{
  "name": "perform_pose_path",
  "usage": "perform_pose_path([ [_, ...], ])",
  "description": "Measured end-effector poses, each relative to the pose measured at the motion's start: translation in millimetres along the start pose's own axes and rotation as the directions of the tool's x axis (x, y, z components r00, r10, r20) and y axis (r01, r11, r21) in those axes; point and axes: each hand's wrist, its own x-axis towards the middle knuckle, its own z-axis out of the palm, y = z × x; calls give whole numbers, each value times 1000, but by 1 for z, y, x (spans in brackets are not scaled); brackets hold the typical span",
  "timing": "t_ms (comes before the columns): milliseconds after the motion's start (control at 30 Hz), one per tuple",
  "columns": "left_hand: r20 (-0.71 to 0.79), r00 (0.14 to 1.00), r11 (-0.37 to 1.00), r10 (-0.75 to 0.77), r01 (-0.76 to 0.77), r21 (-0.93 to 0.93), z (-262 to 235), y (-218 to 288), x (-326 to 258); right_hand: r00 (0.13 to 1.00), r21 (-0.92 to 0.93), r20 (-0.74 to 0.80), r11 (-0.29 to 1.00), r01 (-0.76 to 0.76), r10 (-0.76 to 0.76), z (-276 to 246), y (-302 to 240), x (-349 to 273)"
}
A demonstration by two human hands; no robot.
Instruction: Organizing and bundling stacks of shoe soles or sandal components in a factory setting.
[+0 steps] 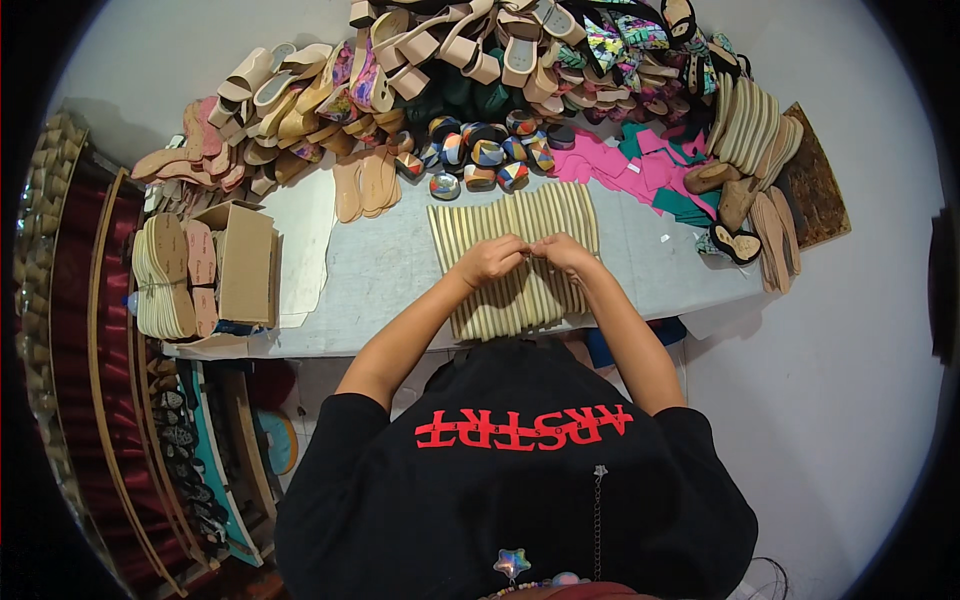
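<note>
Both hands meet over a row of pale striped strips [515,255] laid side by side on the grey tabletop [390,265], just ahead of the person's chest. The left hand [490,260] is curled closed, its fingertips pinching something small at the top of the row; the right hand [565,252] touches it at its 3 o'clock, fingers likewise closed in a pinch, though what sits between them is too small to tell. To my eye the work is fine fingering at one strip's edge, so it likely pays to keep both wrists resting low on the row, press the neighbouring strips flat, and lift only the one being worked so the overlap stays even. At 12 o'clock from the hands lie round patterned heels [480,145], with pink cut pieces [625,170] at 1 o'clock; a cardboard box [245,260] and stacked soles [165,280] stand at 9 o'clock, well apart.
</note>
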Motion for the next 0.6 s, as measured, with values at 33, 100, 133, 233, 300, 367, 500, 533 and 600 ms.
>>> perform_pose_path([
  [33, -9, 1000, 1000, -11, 11, 6, 0, 1, 0, 1000, 8, 6, 1000, 2, -2, 0, -1, -2],
  [100, -18, 1000, 1000, -18, 18, 9, 2, 1, -1, 1000, 19, 7, 1000, 4, -5, 0, -1, -4],
  [133, -24, 999, 1000, -25, 26, 14, 5, 1, -4, 999, 16, -11, 999, 31, -31, 0, -1, -5],
  [233, -28, 999, 1000, -25, 25, 8, 4, 2, -1, 998, -19, -25, 999, 51, -52, -1, 3, -4],
  [300, -28, 999, 1000, -24, 24, 4, 3, 2, -1, 999, -55, -12, 997, 48, -49, 0, 1, -6],
  [367, 2, 999, 999, -33, 33, 9, 2, 1, 0, 994, -103, 23, 989, 109, -107, 0, 0, -10],
  [500, 5, 1000, 999, -23, 23, 32, 1, -1, -1, 989, -39, 22, 988, 146, -146, 2, 2, -11],
  [533, -12, 999, 998, -41, 41, 39, 2, 0, -3, 987, -31, 32, 987, 158, -157, 3, 3, -10],
  [600, -28, 998, 997, -57, 58, 44, 3, 2, -4, 985, -21, 38, 985, 170, -169, 5, 9, -8],
])
